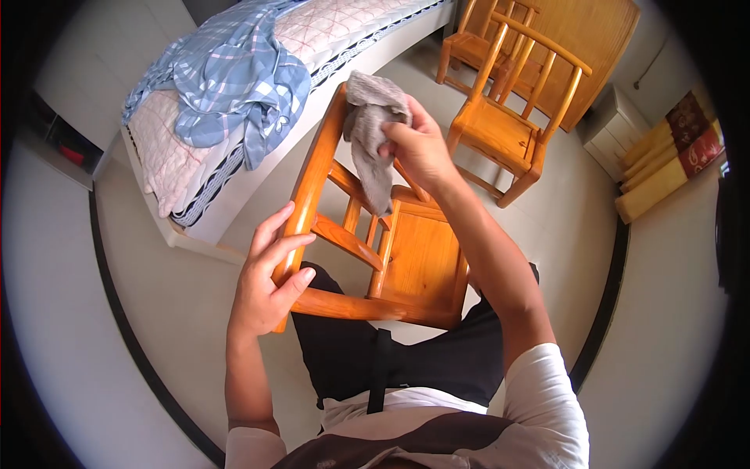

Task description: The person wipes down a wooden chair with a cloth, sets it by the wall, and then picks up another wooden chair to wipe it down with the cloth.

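A varnished wooden chair (426, 254) leans between my knees, its top rail on the left and its seat on the right. My left hand (268, 281) is closed round the near end of that rail, with the thumb on one side and the fingers on the other. Pinched in my right hand (422, 150) is a crumpled grey cloth (371, 117). The cloth lies against the far end of the rail and hangs down over the back of the chair. Part of the back's far side is hidden behind the cloth and my right hand.
A bed (328, 39) with a rumpled blue plaid cover (234, 70) stands at the upper left. Another wooden chair (500, 133) is ahead to the right, by a large wooden panel (598, 47). A white cabinet (613, 125) and a yellow-and-red curtain (672, 156) are at the far right.
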The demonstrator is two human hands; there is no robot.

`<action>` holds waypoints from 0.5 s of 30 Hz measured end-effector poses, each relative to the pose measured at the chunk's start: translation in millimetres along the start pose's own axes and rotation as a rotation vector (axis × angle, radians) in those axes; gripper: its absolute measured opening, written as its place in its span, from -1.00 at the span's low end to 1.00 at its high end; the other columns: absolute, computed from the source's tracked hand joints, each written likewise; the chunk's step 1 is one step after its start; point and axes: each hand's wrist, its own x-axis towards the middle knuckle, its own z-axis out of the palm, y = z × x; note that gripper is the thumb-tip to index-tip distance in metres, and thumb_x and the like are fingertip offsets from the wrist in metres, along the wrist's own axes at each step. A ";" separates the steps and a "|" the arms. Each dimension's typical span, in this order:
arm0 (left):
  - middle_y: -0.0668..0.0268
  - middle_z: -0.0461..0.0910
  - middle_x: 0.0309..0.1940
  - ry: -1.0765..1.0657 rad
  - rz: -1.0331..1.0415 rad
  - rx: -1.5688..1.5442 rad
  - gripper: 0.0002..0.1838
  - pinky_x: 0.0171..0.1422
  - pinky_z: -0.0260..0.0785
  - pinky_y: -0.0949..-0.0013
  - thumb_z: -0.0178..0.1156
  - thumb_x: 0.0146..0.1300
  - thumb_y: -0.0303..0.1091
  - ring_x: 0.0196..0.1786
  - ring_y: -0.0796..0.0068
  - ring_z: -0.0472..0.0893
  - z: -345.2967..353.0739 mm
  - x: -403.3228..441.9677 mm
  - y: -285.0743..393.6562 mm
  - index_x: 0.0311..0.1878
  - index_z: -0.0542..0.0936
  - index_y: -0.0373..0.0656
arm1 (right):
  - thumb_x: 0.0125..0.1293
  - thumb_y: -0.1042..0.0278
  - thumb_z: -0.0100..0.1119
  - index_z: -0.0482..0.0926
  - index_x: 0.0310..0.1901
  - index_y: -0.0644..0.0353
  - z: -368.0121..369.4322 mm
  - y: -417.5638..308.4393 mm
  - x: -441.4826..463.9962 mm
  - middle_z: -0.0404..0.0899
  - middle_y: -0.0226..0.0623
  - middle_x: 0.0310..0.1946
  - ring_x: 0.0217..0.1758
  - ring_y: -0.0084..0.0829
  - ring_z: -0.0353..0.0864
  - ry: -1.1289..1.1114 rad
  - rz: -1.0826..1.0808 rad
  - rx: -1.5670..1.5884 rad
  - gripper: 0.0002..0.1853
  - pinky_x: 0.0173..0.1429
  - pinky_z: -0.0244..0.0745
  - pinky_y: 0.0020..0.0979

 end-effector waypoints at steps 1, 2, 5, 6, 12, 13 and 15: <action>0.06 0.22 0.38 -0.001 -0.006 -0.020 -0.64 0.45 0.09 0.14 0.19 0.11 -0.46 0.42 0.11 0.23 0.1 -0.4 0.5 0.02 0.58 -0.25 | 0.13 0.48 0.23 0.38 0.24 0.16 1.8 18.5 12.5 0.50 -0.23 -0.06 -0.20 -0.40 0.50 0.061 -0.143 -0.386 -0.42 -0.16 0.47 -0.44; 0.06 0.22 0.38 0.002 -0.002 -0.017 -0.64 0.45 0.09 0.14 0.19 0.11 -0.46 0.42 0.11 0.23 0.1 0.0 0.8 0.02 0.58 -0.25 | 0.09 0.42 0.35 0.37 0.26 0.11 1.0 38.0 22.1 0.48 -0.21 0.00 -0.09 -0.31 0.49 0.124 -0.286 -0.772 -0.35 -0.01 0.47 -0.38; 0.04 0.19 0.39 0.005 -0.040 -0.062 -0.63 0.45 0.10 0.12 0.19 0.09 -0.47 0.43 0.08 0.23 -0.4 1.3 -2.4 0.02 0.58 -0.26 | -0.09 0.32 0.49 0.31 0.32 0.02 5.0 57.9 28.3 0.34 -0.17 0.16 0.17 -0.04 0.29 0.189 -0.485 -1.246 -0.14 0.31 0.21 -0.15; 0.04 0.19 0.39 0.008 -0.042 -0.062 -0.63 0.45 0.10 0.12 0.19 0.09 -0.47 0.43 0.08 0.23 -0.3 1.2 -3.4 0.02 0.58 -0.26 | -0.09 0.32 0.49 0.30 0.32 0.01 5.6 64.1 31.7 0.32 -0.16 0.18 0.18 -0.05 0.29 0.238 -0.504 -1.247 -0.14 0.31 0.21 -0.14; 0.02 0.14 0.39 -0.011 -0.070 -0.125 -0.59 0.43 0.13 0.07 0.21 0.04 -0.45 0.40 0.01 0.27 2.2 0.7 -0.4 0.02 0.58 -0.31 | 0.10 0.20 0.37 0.30 0.32 0.01 -1.1 73.5 27.5 0.28 -0.06 0.20 0.16 0.01 0.38 0.189 -0.530 -1.211 -0.27 0.19 0.35 -0.14; 0.02 0.14 0.39 -0.021 -0.071 -0.132 -0.59 0.43 0.13 0.07 0.21 0.04 -0.45 0.40 0.01 0.27 2.5 1.1 -0.2 0.02 0.58 -0.31 | 0.24 0.11 0.22 0.31 0.31 0.00 -8.1 74.5 26.3 0.35 -0.05 0.15 0.11 0.00 0.44 0.183 -0.549 -1.203 -0.39 0.13 0.40 -0.18; -0.01 0.15 0.39 -0.013 -0.033 -0.063 -0.59 0.42 0.15 0.07 0.21 0.04 -0.44 0.38 0.00 0.31 0.4 1.8 -1.2 0.01 0.58 -0.33 | 0.29 0.08 0.13 0.34 0.30 0.01 -28.5 76.2 18.8 0.40 -0.06 0.10 0.09 -0.03 0.46 0.167 -0.426 -1.119 -0.45 0.14 0.39 -0.21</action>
